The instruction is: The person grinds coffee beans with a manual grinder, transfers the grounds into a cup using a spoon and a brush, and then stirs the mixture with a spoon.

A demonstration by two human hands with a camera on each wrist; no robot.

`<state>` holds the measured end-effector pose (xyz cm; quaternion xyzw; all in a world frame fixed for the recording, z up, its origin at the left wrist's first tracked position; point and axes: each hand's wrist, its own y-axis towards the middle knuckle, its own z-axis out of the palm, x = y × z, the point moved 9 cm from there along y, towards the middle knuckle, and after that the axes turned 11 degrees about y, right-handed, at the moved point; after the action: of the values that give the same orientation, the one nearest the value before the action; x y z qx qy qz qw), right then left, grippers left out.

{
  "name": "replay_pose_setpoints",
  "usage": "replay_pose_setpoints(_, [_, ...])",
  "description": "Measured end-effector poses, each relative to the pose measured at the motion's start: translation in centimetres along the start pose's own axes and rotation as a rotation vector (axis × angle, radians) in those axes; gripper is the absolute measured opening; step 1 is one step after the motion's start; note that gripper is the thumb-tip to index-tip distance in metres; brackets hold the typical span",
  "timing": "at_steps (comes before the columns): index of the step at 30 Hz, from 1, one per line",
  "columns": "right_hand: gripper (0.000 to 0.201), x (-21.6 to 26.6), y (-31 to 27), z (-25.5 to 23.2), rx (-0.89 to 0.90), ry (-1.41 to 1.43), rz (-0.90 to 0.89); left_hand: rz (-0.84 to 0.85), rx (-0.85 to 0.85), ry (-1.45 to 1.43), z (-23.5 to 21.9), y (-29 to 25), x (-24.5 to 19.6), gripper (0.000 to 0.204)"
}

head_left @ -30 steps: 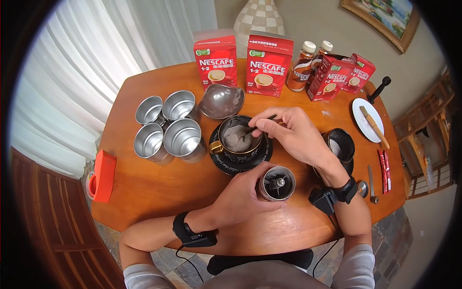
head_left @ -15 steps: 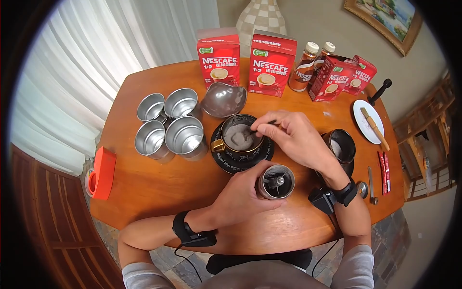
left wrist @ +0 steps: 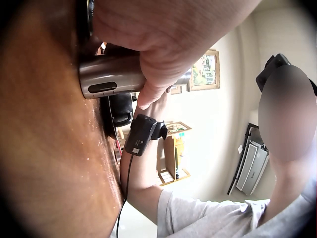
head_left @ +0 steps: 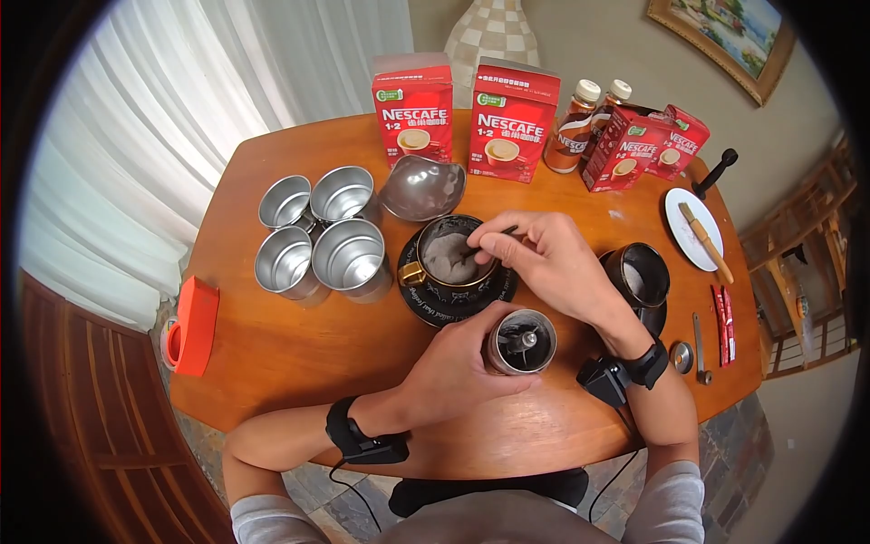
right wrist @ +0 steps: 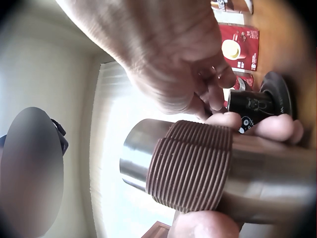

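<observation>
In the head view my left hand (head_left: 458, 363) grips a metal hand coffee grinder (head_left: 523, 340), its open top showing a central shaft. In the right wrist view a ribbed brown band (right wrist: 190, 166) wraps the grinder. My right hand (head_left: 548, 263) pinches the handle of a thin dark spoon (head_left: 509, 230) between thumb and fingers. The spoon's lower end is in the greyish contents (head_left: 444, 258) of a black cup (head_left: 458, 292) with a gold handle. Under the cup lies a black saucer (head_left: 426, 313) with white lettering.
Several steel cups (head_left: 353, 263) stand left of a dark bowl (head_left: 423, 186). Red Nescafe boxes (head_left: 512, 118) and bottles (head_left: 569, 131) line the back. To the right are a second black cup (head_left: 639, 276), a plate (head_left: 689, 245) with a brush, and red sachets (head_left: 723, 325). An orange object (head_left: 195, 326) sits far left.
The right hand has shifted slightly and the spoon's angle in the cup has changed, stirring the grey contents. The left hand still holds the grinder in place. The head view has shifted a little.
</observation>
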<state>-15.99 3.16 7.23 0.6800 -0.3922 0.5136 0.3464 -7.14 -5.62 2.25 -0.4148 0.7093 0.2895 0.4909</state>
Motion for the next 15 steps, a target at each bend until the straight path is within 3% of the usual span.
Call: replay_pose_setpoints(15, [0.025,-0.5,0.3,-1.7,-0.057,0.003,-0.055,-0.031,-0.019,0.007,-0.2,-0.3,0.1,0.066])
